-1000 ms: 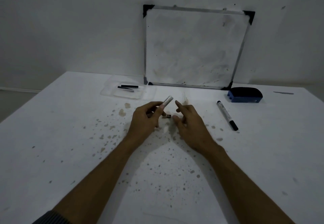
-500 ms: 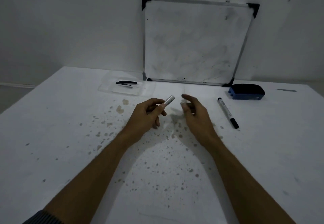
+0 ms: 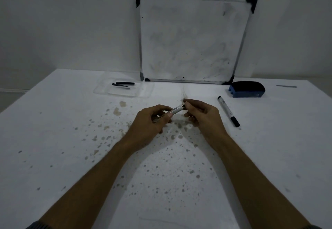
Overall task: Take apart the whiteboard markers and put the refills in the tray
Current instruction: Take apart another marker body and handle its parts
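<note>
My left hand (image 3: 150, 121) grips a white marker barrel (image 3: 177, 110), which points up and to the right. The fingertips of my right hand (image 3: 201, 114) pinch the barrel's far end. Whether a small part sits between those fingertips is hidden. A clear plastic tray (image 3: 125, 92) lies at the back left of the table, and two black refills (image 3: 124, 84) lie in it. A second whole marker (image 3: 228, 111), white with a black cap, lies on the table to the right of my right hand.
A small whiteboard (image 3: 192, 38) leans against the wall behind the table. A blue and black eraser (image 3: 247, 89) sits at its right foot. The white table (image 3: 53, 139) is speckled with brown stains around my hands.
My right hand rose from the table and closed onto the barrel's far end. My left hand kept hold of the barrel and shifted little.
</note>
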